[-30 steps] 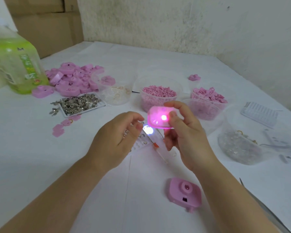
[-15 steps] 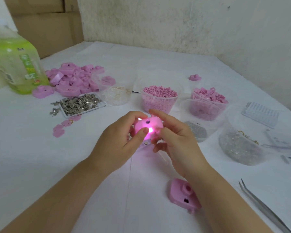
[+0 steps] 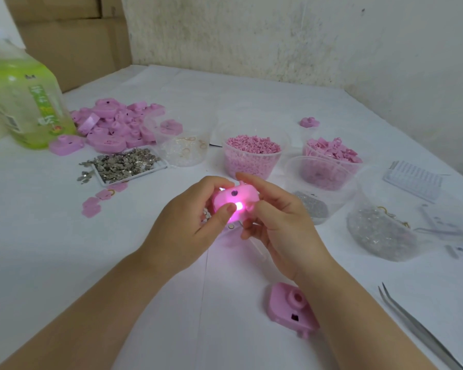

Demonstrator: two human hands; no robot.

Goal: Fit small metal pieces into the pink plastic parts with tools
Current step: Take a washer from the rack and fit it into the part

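Observation:
A pink plastic shell (image 3: 234,200) glows with a small light inside it, held over the table's middle. My left hand (image 3: 190,225) grips its near left side, thumb pressed beside the light. My right hand (image 3: 275,225) holds its right side with curled fingers. A second pink shell (image 3: 292,307) lies flat on the table by my right forearm. Small metal pieces fill a white tray (image 3: 126,165). Steel tweezers (image 3: 417,327) lie at the lower right. A few tiny metal discs (image 3: 231,227) lie under my hands.
A pile of pink shells (image 3: 112,126) sits at the back left beside a green bottle (image 3: 24,102). Clear tubs hold pink pellets (image 3: 251,156), pink clips (image 3: 332,152), rings (image 3: 183,148) and clear bits (image 3: 380,233). A white block (image 3: 412,182) lies far right.
The glowing shell came down from in front of the tubs to between both hands. My left hand, earlier apart from it, now grips it too.

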